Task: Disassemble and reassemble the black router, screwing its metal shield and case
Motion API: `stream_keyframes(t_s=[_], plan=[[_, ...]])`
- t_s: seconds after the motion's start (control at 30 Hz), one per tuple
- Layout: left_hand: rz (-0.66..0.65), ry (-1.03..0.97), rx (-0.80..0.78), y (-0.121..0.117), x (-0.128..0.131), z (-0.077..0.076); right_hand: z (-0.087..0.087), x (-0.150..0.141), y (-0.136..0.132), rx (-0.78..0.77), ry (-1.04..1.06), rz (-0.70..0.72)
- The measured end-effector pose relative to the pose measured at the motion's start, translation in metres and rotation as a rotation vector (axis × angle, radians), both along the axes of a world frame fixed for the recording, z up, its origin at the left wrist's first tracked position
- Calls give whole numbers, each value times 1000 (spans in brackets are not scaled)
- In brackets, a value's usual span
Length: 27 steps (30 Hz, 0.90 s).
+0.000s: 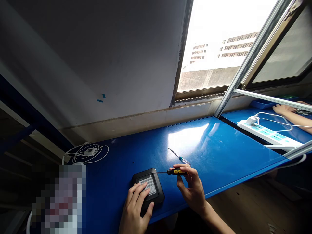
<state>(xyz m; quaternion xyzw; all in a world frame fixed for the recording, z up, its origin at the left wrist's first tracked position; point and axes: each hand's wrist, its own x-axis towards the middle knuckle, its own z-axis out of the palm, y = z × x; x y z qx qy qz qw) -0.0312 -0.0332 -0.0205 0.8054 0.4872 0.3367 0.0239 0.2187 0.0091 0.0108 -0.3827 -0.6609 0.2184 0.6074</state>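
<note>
The left hand (135, 208) lies, grip apart, across the labelled black device (152, 186) on the worktop (109, 191), apparently steadying it. The right hand (194, 190) has its grip clamped on a black-and-yellow screwdriver (172, 171), seemingly for control, shaft reaching the device's far corner.

Left hand (136, 208), entering from the lower edge: palm downward, back uppermost, its fingers (136, 189) extended forward with a gentle bend and slightly spread; the left thumb (148, 213) stands apart, pointing forward and to the right. Right hand (192, 187), to the right of the left: fingers curled and directed leftward, the right thumb (181, 184) set below the index finger in a pinch grip. The bare right forearm (215, 221) slants up from the lower edge, meeting the right wrist (204, 208) almost in line.
</note>
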Motion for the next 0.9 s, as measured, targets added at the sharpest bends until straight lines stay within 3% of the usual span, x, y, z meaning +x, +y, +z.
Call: stream_keyframes(t_s=[0.23, 0.67, 0.9], plan=[[-6, -17, 7, -1, 0, 1, 3, -10, 11, 63, -97, -158], [-35, -28, 0, 2, 0, -1, 13, -64, 47, 10, -179, -33], [48, -267, 25, -4, 3, 1, 5, -77, 53, -32, -247, -24]])
